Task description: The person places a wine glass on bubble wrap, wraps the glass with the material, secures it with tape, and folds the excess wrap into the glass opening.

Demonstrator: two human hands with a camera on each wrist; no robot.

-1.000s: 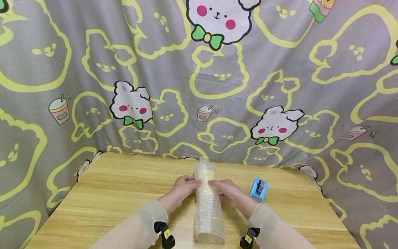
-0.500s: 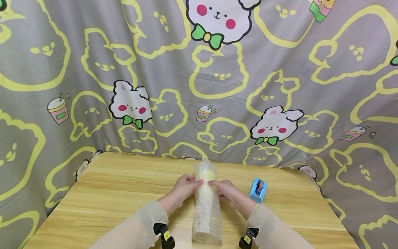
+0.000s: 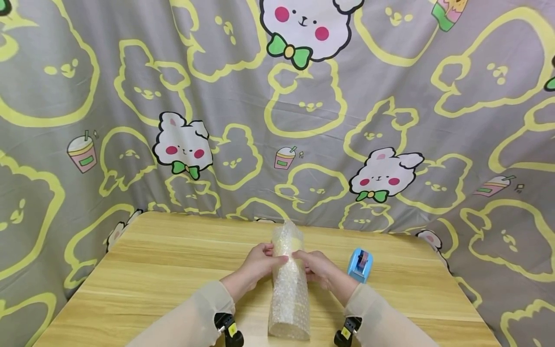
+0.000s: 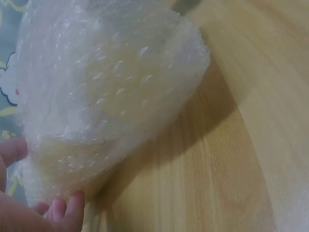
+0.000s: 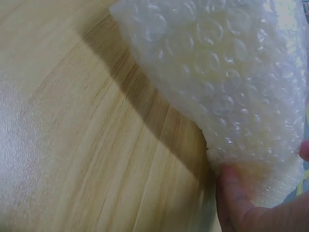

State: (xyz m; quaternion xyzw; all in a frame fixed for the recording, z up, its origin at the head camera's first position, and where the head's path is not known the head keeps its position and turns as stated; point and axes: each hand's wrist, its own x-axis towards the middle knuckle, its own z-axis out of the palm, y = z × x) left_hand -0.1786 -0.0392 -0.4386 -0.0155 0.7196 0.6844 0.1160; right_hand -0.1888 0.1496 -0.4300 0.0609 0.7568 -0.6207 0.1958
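2 forearms angle inward, left hand and right hand curled, thumbs uppermost.

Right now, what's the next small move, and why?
Probably steady the bubble wrap with the left hand and reach the right hand toward the tape dispenser: both hands grip the roll, I can't make out tape on it, and the dispenser stands nearest the right hand.

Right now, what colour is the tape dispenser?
The dispenser is light blue, clearest in the head view.
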